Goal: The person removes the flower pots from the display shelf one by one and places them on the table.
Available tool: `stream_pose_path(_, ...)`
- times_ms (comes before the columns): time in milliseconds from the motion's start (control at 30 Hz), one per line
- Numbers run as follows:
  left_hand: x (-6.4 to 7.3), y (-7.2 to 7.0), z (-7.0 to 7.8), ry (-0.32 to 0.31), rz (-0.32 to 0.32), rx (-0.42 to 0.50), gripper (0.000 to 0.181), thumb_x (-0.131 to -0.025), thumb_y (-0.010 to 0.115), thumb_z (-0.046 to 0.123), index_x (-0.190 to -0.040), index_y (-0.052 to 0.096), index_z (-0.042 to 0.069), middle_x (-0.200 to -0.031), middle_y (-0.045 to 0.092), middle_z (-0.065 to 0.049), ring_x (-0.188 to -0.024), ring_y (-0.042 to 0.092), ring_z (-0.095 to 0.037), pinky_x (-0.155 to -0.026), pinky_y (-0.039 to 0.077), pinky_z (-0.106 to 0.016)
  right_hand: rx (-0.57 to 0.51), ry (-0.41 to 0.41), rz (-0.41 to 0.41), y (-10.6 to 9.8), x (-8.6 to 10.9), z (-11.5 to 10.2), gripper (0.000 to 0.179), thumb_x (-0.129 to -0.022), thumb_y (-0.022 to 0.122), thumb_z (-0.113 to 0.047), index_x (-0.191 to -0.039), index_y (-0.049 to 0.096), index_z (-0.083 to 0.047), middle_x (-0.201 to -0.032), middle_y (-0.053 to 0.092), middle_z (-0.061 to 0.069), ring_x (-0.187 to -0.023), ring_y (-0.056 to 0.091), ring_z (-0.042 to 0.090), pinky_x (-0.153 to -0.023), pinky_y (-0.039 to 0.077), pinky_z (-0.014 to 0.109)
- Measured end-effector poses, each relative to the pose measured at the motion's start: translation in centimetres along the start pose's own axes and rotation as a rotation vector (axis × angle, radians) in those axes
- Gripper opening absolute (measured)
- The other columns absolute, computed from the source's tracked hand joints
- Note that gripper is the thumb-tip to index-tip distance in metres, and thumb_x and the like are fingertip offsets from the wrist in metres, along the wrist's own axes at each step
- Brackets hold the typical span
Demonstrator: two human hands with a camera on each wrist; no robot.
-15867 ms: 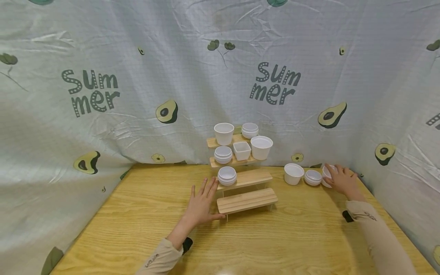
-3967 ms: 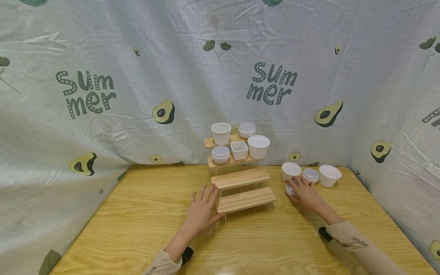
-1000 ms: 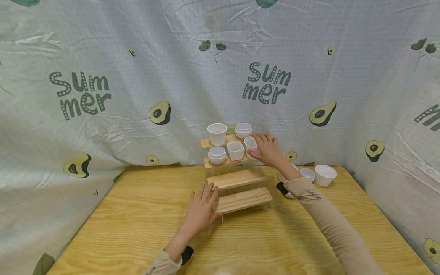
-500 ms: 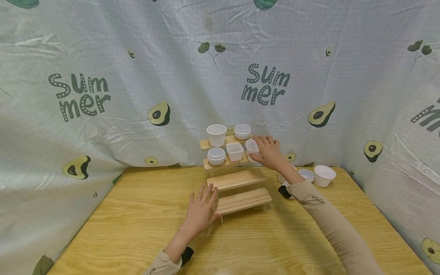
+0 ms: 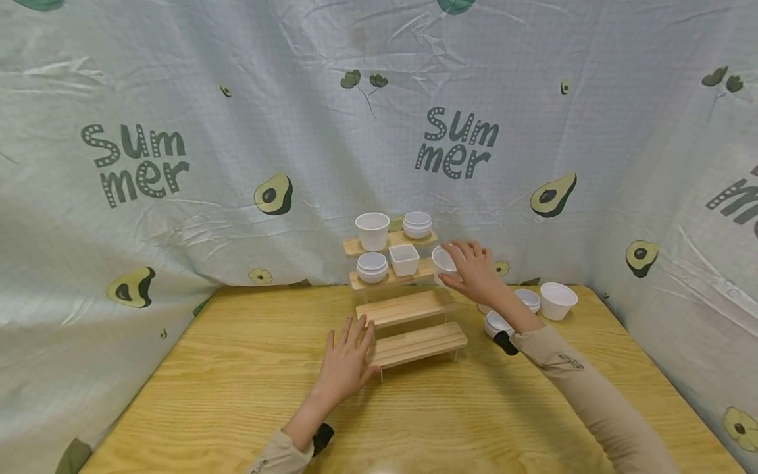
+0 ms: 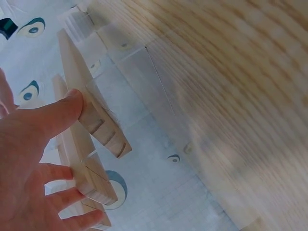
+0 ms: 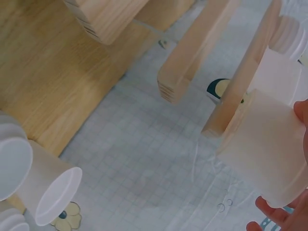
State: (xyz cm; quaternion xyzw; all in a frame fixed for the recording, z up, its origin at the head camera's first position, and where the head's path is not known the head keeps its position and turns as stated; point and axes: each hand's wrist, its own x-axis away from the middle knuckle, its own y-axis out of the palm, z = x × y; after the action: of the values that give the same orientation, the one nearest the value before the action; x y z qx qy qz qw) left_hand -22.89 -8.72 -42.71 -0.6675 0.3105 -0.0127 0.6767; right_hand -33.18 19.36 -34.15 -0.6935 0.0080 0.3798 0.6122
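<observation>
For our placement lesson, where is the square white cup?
In the head view, the square cup stands on the second shelf down, right of a round jar, left of the right hand.

We are looking at a cloth-screened booth around a wood-grained table [image 5: 237, 382]; whether in a home, lab or shop, we cannot tell. Pale cloth [image 5: 331, 145] printed with avocados [image 5: 554, 196] and "summer" lettering [image 5: 456, 143] lines its far, left and right edges.
</observation>
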Motion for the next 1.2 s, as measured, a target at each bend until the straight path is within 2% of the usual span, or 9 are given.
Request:
stream_pose_path(333,-0.1,-0.1,0.0,-0.003,-0.004,-0.006,0.079,-0.075,0.063,0.050,-0.137,0.034,0.010,-0.140,0.035,-0.012,-0.129,0.032,-0.034,-0.094,0.035,-0.058,0.045,-0.057,0.045,0.1,2.7,0.0,0.059,-0.081,0.062,-0.038,-0.129,0.040,-0.012,-0.125,0.045,0.020,-0.105,0.041,0.037,-0.081,0.035,0.054)
stream_pose_path(733,0.1,0.0,0.1,-0.006,0.000,-0.005,0.078,-0.075,0.063,0.049,-0.137,0.034,0.010,-0.139,0.035,-0.012,-0.128,0.033,-0.035,-0.093,0.036,-0.057,0.049,-0.070,0.050,0.6,6.5,0.2,0.060,-0.078,0.066,-0.034,-0.128,0.042,-0.012,-0.126,0.044,0.020,-0.107,0.040,0.041,-0.081,0.034,0.056)
stream_pose_path(1200,0.1,0.1,0.2,-0.003,0.010,-0.009,0.079,-0.075,0.063,0.049,-0.137,0.033,0.010,-0.139,0.035,-0.012,-0.129,0.032,-0.035,-0.092,0.036,-0.057,0.047,-0.101,0.086,0.3,10.2,0.9,0.055,-0.084,0.055,-0.044,-0.128,0.044,-0.013,-0.124,0.045,0.020,-0.102,0.042,0.038,-0.073,0.034,0.052)
